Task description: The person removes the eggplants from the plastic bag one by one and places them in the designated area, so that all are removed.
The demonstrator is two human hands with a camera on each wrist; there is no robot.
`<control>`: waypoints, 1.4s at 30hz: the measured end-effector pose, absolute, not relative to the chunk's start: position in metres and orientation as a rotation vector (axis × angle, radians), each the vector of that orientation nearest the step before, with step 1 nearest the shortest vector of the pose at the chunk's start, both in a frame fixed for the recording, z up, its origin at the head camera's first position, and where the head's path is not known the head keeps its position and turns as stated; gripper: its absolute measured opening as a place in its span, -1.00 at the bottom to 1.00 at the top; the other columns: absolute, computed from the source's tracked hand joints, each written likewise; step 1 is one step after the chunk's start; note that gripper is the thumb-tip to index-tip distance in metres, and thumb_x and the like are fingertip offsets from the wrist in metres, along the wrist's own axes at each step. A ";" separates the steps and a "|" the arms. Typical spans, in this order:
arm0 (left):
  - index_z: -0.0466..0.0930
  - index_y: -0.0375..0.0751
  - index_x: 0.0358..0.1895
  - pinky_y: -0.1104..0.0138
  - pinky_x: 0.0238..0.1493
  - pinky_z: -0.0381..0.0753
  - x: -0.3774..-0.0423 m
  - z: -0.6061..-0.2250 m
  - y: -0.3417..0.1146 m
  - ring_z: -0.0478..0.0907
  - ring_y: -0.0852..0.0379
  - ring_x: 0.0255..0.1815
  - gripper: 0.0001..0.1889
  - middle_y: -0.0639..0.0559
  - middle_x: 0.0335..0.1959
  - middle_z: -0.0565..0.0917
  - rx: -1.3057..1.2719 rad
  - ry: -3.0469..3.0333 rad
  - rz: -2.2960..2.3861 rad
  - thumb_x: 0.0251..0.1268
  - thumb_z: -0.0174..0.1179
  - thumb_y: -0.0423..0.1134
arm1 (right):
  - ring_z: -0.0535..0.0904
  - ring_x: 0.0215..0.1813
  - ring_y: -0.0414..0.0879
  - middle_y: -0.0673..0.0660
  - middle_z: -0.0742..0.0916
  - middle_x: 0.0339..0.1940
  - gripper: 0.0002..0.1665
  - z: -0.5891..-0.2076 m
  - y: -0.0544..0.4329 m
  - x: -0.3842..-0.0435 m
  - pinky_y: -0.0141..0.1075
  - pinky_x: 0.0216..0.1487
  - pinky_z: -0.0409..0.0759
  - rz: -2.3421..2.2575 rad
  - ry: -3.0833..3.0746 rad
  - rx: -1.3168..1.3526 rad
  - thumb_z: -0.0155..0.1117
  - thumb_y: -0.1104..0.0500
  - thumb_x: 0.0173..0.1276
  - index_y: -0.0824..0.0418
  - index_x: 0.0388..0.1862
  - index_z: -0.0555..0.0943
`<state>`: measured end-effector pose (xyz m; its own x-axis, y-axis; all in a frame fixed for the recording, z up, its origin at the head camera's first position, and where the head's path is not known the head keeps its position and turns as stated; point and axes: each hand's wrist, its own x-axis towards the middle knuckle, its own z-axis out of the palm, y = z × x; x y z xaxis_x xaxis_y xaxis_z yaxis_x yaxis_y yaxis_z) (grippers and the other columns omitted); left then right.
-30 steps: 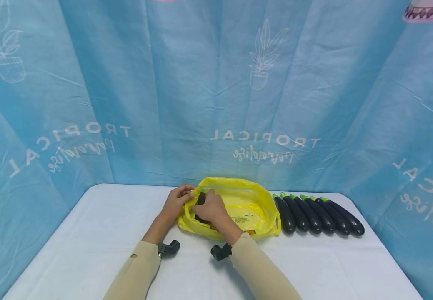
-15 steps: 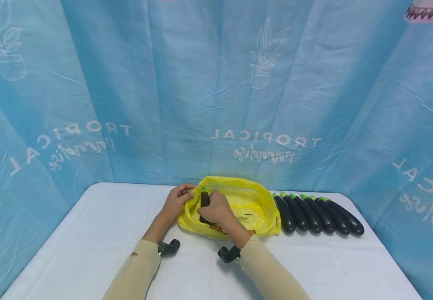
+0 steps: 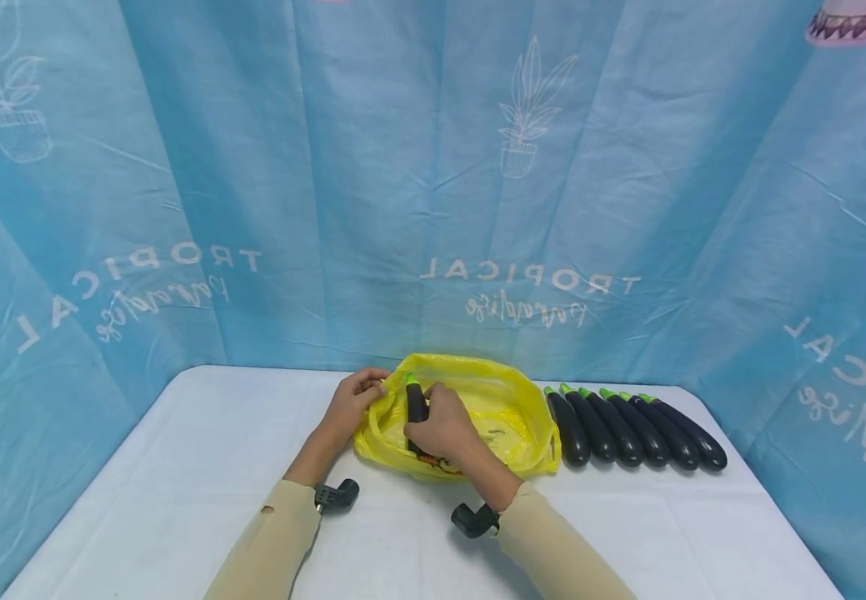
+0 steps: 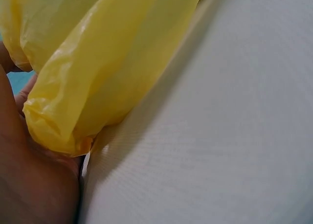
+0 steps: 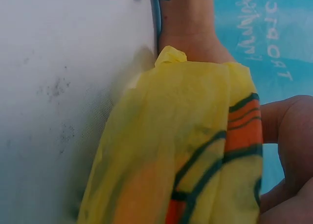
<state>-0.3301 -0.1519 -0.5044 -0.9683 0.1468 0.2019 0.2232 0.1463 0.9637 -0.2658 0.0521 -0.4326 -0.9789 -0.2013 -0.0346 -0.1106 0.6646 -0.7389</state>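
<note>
A yellow plastic bag [image 3: 511, 387] stands with its mouth spread wide near the back of the table. My left hand [image 3: 344, 408] pinches its left rim between thumb and fingers; the left wrist view has yellow plastic [image 4: 93, 72] against the palm [image 4: 34, 180]. Inside the bag's left part, my right hand [image 3: 443, 427] grips a dark eggplant [image 3: 417, 404] round its body. Its green stem end points to the back, and its lower end is hidden behind the bag's front wall. In the right wrist view the bag's printed side [image 5: 195, 136] covers the eggplant.
Several more eggplants [image 3: 628, 437] lie side by side in a row just right of the bag, green ends toward the back. The white-covered table [image 3: 177, 500] meets a blue printed curtain [image 3: 372, 208] at its back and sides.
My right hand has shifted slightly right and toward me, bringing the eggplant away from the bag's left wall and showing more of it. My left hand stays at the rim.
</note>
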 end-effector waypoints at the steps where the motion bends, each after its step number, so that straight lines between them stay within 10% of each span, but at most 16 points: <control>1: 0.64 -0.32 0.22 0.40 -0.07 0.62 -0.330 -0.505 -0.152 0.61 0.07 -0.11 -0.69 -0.16 -0.10 0.70 -0.377 -2.339 -1.974 0.52 0.11 -0.35 | 0.62 -0.22 0.01 0.25 0.64 -0.05 -0.23 -0.432 0.053 -0.265 -0.10 -0.22 0.69 -1.215 2.764 -0.268 0.50 0.17 0.29 0.43 0.39 0.42; 21: 0.63 -0.34 0.24 0.40 -0.04 0.61 -0.328 -0.506 -0.152 0.60 0.06 -0.06 -0.68 -0.23 -0.01 0.70 -0.401 -2.338 -1.966 0.54 0.09 -0.34 | 0.63 0.00 0.03 0.22 0.65 0.14 -0.23 -0.411 0.080 -0.246 -0.06 -0.01 0.70 -1.241 2.793 -0.265 0.49 0.12 0.30 0.31 0.43 0.44; 42: 0.61 -0.35 0.27 0.44 -0.08 0.60 -0.330 -0.505 -0.151 0.58 0.12 -0.11 -0.66 -0.26 0.01 0.68 -0.380 -2.339 -1.989 0.56 0.08 -0.35 | 0.59 -0.03 0.04 0.14 0.62 0.14 -0.28 -0.401 0.127 -0.208 -0.15 -0.22 0.70 -1.477 2.764 -0.285 0.45 0.23 0.27 0.16 0.41 0.48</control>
<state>-0.3301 -0.1512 -0.5050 -0.9687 0.1553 0.1938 0.2162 0.1436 0.9657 -0.2079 0.1271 -0.4006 -0.9836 -0.1564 0.0895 -0.1614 0.5431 -0.8240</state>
